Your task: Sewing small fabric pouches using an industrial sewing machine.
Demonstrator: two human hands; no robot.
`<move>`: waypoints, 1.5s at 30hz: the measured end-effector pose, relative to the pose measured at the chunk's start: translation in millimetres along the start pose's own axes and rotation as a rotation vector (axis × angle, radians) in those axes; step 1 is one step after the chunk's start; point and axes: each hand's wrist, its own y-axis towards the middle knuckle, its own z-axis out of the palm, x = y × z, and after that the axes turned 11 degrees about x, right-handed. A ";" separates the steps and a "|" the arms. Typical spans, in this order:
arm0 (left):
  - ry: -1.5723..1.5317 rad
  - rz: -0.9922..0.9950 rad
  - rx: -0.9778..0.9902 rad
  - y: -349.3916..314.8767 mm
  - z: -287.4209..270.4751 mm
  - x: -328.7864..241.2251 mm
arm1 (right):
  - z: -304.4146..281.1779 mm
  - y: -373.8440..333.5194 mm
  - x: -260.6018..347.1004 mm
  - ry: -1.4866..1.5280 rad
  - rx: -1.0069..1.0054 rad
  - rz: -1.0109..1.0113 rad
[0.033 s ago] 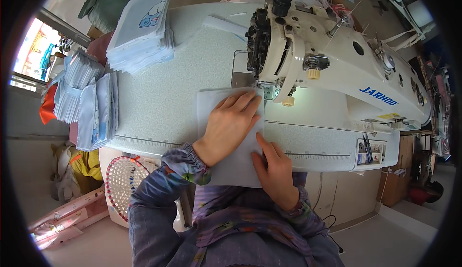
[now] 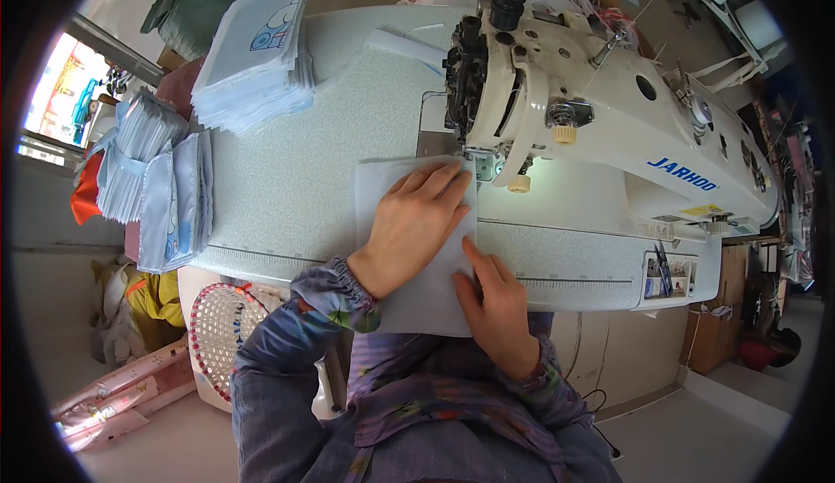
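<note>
A pale, whitish folded cloth piece (image 2: pixel 417 309) lies on the sewing machine's table, its lower end hanging over the front edge toward my lap. My left hand (image 2: pixel 416 222) rests flat on its upper part, fingers stretched toward the presser foot (image 2: pixel 472 154). Lower down, along the cloth's right edge, is my right hand (image 2: pixel 500 313); its thumb and forefinger touch the cloth and stand apart. The cream sewing machine (image 2: pixel 591 91) has its head just beyond my left fingertips, with a light glowing beside the needle area. The needle itself cannot be made out.
A stack of printed white cloth pieces (image 2: pixel 248 74) stands at the table's back left. Bundled pale blue pieces (image 2: pixel 143 178) sit at the left edge. Snips (image 2: pixel 664 267) lie in a tray at the front right. A woven basket (image 2: pixel 222 331) is below left.
The cloth has slid very slightly forward, toward the presser foot. Both hands keep nearly the same places on it.
</note>
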 end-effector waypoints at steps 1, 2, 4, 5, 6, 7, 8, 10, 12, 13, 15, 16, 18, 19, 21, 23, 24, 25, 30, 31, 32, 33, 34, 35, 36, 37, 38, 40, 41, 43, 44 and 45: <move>0.000 0.005 0.007 2.8 -1.4 3.0 | -0.2 4.2 -0.5 -0.014 -0.002 0.003; -0.001 0.009 0.013 4.7 -2.5 5.6 | -0.1 7.5 -0.8 -0.028 -0.002 0.004; 0.012 0.015 0.019 6.5 -3.1 9.0 | 2.7 12.2 -1.4 -0.031 -0.010 -0.003; 0.023 0.021 0.029 7.1 -3.1 11.1 | 4.5 14.1 -1.1 -0.032 -0.018 -0.008; 0.019 0.020 0.022 7.3 -3.3 13.8 | 6.4 15.7 0.0 -0.040 -0.015 -0.010; 0.020 0.026 0.014 6.4 -3.6 15.4 | 7.3 16.6 0.8 -0.035 -0.016 -0.014; 0.022 0.032 0.005 5.0 -3.7 17.1 | 8.2 16.9 1.7 -0.030 -0.016 -0.018; 0.024 0.035 0.025 2.9 -8.1 20.0 | 10.7 16.1 4.1 -0.034 -0.007 -0.012; 0.025 0.042 0.049 2.8 -7.2 21.6 | 9.6 14.7 3.3 -0.036 -0.002 -0.002; 0.023 0.052 0.052 1.8 -6.7 23.6 | 10.6 14.6 3.8 -0.031 -0.005 -0.008; 0.017 0.059 0.062 0.7 -3.4 28.2 | 11.1 13.4 3.5 -0.022 -0.006 -0.007; 0.063 0.105 0.021 0.9 -2.4 30.4 | 7.8 11.9 4.1 -0.016 0.020 -0.009; 0.101 0.149 -0.006 2.8 -1.6 37.8 | -1.0 5.9 5.6 -0.001 0.050 0.003; 0.105 0.202 0.023 3.0 -4.7 38.9 | -7.6 -2.5 8.2 0.215 0.122 0.113; 0.094 0.250 0.074 -7.4 -8.8 35.9 | -11.2 -17.9 11.5 0.445 0.197 0.247; -0.010 0.230 0.127 -14.9 -12.4 32.5 | -13.0 -25.8 11.8 0.881 0.267 0.417; -0.019 0.229 0.140 -20.7 -15.7 29.1 | -11.3 -28.6 11.7 0.888 0.265 0.431; -0.061 0.194 0.156 -26.6 -18.4 25.2 | -8.7 -29.2 8.9 0.902 0.243 0.449; -0.201 0.157 0.151 -61.8 -31.4 2.0 | -5.5 -29.5 9.8 0.864 0.211 0.487; -0.260 0.137 0.220 -69.9 -32.1 -3.9 | -4.7 -30.7 9.5 0.864 0.201 0.486; -0.315 0.113 0.288 -77.1 -33.6 -9.7 | -4.4 -30.5 9.5 0.864 0.194 0.481; -0.313 0.117 0.286 -81.8 -35.6 -17.0 | -8.6 -29.0 12.0 0.864 0.191 0.478; -0.267 0.127 0.292 -84.9 -36.5 -24.2 | -16.5 -26.7 15.1 0.806 0.222 0.481; -0.216 0.135 0.298 -89.0 -38.6 -29.1 | -22.6 -24.8 15.2 0.752 0.253 0.480; -0.181 0.130 0.330 -94.6 -37.0 -30.3 | -32.7 -22.1 1.0 0.528 0.228 0.356; -0.178 0.135 0.325 -98.7 -31.8 -29.6 | -46.8 -15.0 -19.0 0.302 0.201 0.234; -0.116 0.146 0.292 -101.4 -28.2 -28.8 | -65.8 6.4 -25.0 0.130 0.080 0.198; -0.044 0.165 0.252 -104.8 -27.5 -29.5 | -97.5 66.5 -55.2 -0.272 -0.095 0.033; -0.050 0.154 0.238 -104.0 -26.4 -31.4 | -108.2 98.4 -86.3 -0.507 -0.147 -0.093; -0.061 0.159 0.207 -100.0 -22.3 -33.8 | -123.7 151.7 -134.3 -0.764 0.231 0.022; -0.075 0.155 0.206 -100.4 -21.4 -33.4 | -125.8 157.2 -136.6 -0.771 0.222 0.013; -0.090 0.152 0.205 -99.9 -20.8 -33.2 | -127.7 161.3 -138.6 -0.836 0.208 -0.064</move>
